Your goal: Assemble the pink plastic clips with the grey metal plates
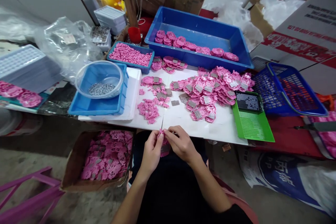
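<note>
Both hands are close together over the lap, just below the front edge of the white table (181,127). My left hand (153,148) pinches a pink plastic part (165,148) by its upper end. The fingers of my right hand (182,143) are bent and pressed together at the same part's right side; part of it is hidden behind them. On the table above lie small pink pieces (149,110), a loose grey plate (175,103) and a large heap of pink parts with grey plates (207,89).
A blue tray (122,106) holds a clear tub of small metal pieces. Behind stand a small tray of pink pieces (130,55) and a large blue bin (196,24). A green tray (253,126) and blue basket (299,89) are right; a cardboard box (70,168) is lower left.
</note>
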`<state>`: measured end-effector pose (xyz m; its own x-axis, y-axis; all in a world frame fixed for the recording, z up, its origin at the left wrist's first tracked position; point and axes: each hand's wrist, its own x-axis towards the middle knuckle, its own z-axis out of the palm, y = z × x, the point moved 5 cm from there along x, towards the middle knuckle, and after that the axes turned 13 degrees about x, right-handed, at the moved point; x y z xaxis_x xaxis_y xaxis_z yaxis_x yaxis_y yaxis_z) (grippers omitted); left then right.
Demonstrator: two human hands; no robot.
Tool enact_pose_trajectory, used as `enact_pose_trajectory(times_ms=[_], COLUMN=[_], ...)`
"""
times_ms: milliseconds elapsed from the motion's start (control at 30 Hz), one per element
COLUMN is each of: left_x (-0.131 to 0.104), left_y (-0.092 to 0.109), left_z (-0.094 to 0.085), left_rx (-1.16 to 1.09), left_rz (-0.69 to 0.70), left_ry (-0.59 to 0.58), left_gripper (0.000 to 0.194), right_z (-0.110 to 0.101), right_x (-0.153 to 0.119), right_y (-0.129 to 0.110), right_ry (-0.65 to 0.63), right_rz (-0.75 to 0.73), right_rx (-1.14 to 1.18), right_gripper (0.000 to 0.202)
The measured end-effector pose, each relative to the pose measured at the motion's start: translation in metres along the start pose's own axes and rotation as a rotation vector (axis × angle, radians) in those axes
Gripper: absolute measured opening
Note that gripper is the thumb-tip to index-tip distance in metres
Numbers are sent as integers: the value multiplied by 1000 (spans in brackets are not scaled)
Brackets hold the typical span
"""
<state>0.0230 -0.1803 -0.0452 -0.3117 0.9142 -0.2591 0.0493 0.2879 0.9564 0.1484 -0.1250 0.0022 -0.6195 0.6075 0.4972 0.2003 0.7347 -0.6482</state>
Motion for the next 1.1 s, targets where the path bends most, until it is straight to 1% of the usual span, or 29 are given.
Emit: enact_pose_trajectory(times_ms=[133,233,367,467,567,633,733,833,967,1100], left_x=[-2,-4,-7,-9,-10,-9,-9,-10,-12,-15], left_y=[2,3,6,5,2,-1,-5,-5,0,7], left_z=[-2,-3,-6,-7,-7,-6,-4,-3,-1,-1], left_rx=[49,70,85,64,5,-33,-51,-52,-53,9], left_rz=[11,5,13,-1,-20,-32,-38,-27,-18,17], left_ry=[-67,-101,-88,-77,-84,-83,-50,-31,-39,-32], left_gripper=[36,39,41,44,45,45,45,43,44,45], right_z=[1,2,6,9,11,13,14,14,11,10], right_x=[-10,-15,-20,-21,-21,-21,-24,-27,-30,-28], right_y=[3,4,0,-3,1,2,-2,-6,-4,-5], right_ry=[71,130,191,190,182,172,168,207,278,268], right_rz=[-28,-19,-31,-54,17,50,19,-4,4,-30], right_rx=[89,140,118,113,162,150,74,28,58,50], right_gripper=[58,58,64,69,65,65,73,77,72,69])
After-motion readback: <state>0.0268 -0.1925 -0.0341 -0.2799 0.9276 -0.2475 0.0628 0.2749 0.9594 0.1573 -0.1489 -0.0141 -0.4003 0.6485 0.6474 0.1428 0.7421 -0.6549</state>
